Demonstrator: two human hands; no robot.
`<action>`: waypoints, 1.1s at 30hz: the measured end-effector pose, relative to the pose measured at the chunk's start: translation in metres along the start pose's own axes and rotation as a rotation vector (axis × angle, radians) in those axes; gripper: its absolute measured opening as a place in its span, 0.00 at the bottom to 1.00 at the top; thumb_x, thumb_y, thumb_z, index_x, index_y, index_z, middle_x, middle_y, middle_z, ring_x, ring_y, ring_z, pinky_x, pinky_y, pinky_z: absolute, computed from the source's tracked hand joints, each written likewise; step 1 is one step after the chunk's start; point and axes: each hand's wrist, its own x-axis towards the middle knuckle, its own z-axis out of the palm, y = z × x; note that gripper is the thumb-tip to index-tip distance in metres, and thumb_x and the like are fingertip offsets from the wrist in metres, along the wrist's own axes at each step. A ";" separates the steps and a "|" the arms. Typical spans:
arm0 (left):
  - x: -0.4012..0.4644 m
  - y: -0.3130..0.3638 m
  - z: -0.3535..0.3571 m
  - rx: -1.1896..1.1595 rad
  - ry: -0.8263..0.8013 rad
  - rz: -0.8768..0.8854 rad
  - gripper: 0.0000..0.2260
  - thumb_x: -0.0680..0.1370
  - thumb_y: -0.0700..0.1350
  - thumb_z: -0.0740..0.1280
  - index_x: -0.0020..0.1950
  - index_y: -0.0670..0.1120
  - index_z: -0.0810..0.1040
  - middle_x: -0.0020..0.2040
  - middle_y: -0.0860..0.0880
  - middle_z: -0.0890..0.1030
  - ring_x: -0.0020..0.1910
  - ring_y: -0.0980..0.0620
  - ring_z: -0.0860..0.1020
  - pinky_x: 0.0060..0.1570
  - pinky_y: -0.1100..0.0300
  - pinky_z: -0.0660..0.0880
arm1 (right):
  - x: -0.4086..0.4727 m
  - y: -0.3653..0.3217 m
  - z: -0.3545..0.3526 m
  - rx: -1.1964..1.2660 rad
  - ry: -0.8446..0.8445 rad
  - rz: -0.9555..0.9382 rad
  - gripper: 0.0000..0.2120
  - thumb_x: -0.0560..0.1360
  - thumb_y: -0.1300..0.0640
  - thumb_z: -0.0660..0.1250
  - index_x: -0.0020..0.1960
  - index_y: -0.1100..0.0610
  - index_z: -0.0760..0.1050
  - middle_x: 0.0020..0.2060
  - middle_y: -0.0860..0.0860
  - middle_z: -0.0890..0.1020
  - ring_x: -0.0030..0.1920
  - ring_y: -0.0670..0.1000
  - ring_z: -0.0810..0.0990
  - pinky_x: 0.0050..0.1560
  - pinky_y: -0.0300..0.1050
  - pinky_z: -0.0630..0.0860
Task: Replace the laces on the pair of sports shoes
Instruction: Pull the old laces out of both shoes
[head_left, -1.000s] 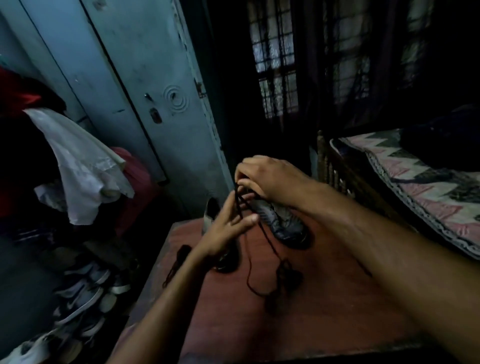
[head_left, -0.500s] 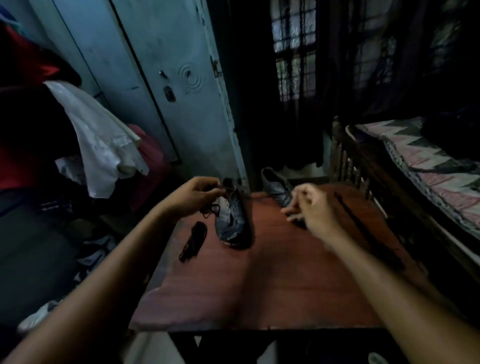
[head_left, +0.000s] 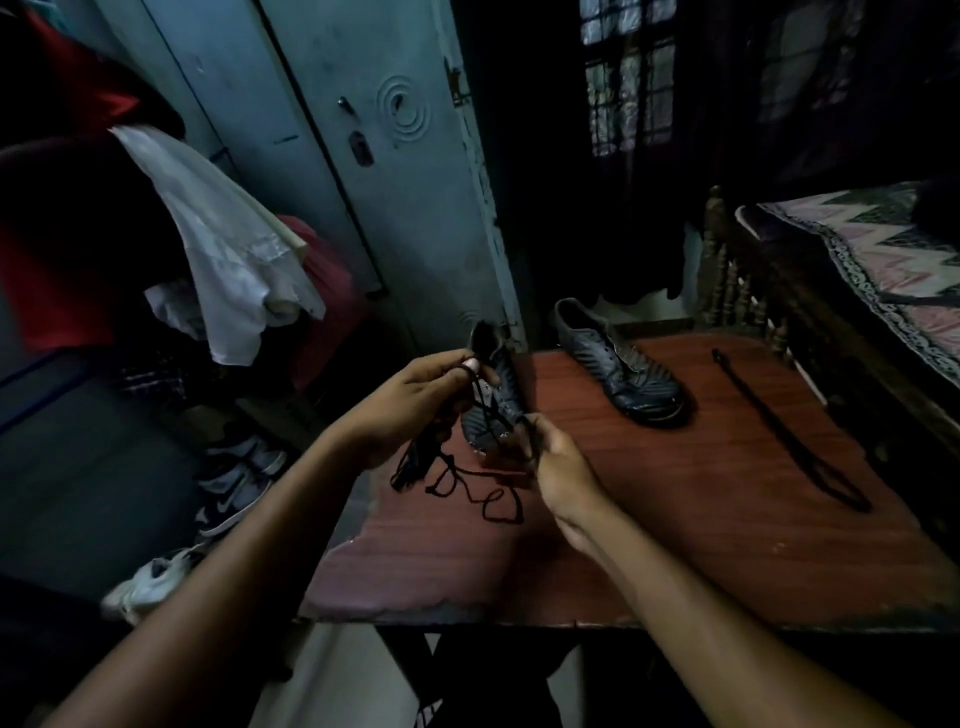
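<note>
Two dark sports shoes stand on a reddish wooden table (head_left: 649, 545). The left shoe (head_left: 493, 400) is at the table's far left corner. The right shoe (head_left: 618, 364) lies further right with its toe toward me. My left hand (head_left: 410, 410) pinches a black lace (head_left: 467, 483) in front of the left shoe, and a bundle of it hangs below the hand. My right hand (head_left: 556, 462) grips the same lace a little lower and to the right. The lace's loose loops lie on the table between my hands. A second black lace (head_left: 784, 436) lies stretched out on the right side of the table.
A pale blue metal cupboard (head_left: 363, 156) stands behind the table's left corner. Clothes (head_left: 223, 244) hang at the left, and several shoes (head_left: 234, 483) lie on the floor below. A bed with a carved wooden rail (head_left: 737, 291) borders the table's right side.
My left hand has picked up the black lace that lay on the table beside the left shoe. My right hand has moved left from the right shoe and taken hold of the same lace.
</note>
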 end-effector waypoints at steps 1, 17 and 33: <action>0.003 0.000 0.001 -0.024 0.001 0.002 0.16 0.87 0.48 0.55 0.60 0.40 0.79 0.37 0.47 0.64 0.33 0.54 0.61 0.32 0.63 0.60 | -0.002 0.003 0.003 0.014 -0.016 0.009 0.12 0.85 0.66 0.52 0.59 0.63 0.74 0.45 0.55 0.86 0.44 0.55 0.87 0.53 0.52 0.82; 0.005 -0.043 -0.043 0.257 -0.023 -0.160 0.10 0.78 0.49 0.74 0.50 0.42 0.82 0.38 0.41 0.80 0.36 0.47 0.75 0.37 0.56 0.73 | 0.000 -0.013 -0.124 -0.783 0.073 -0.218 0.04 0.85 0.59 0.57 0.53 0.55 0.71 0.37 0.51 0.81 0.22 0.51 0.76 0.26 0.43 0.72; -0.012 -0.094 0.051 -0.146 0.216 -0.174 0.06 0.83 0.39 0.65 0.48 0.43 0.79 0.35 0.51 0.75 0.34 0.52 0.73 0.38 0.54 0.77 | -0.001 -0.022 -0.174 -0.890 0.194 -0.156 0.04 0.84 0.57 0.59 0.54 0.54 0.73 0.43 0.47 0.84 0.40 0.45 0.83 0.35 0.42 0.80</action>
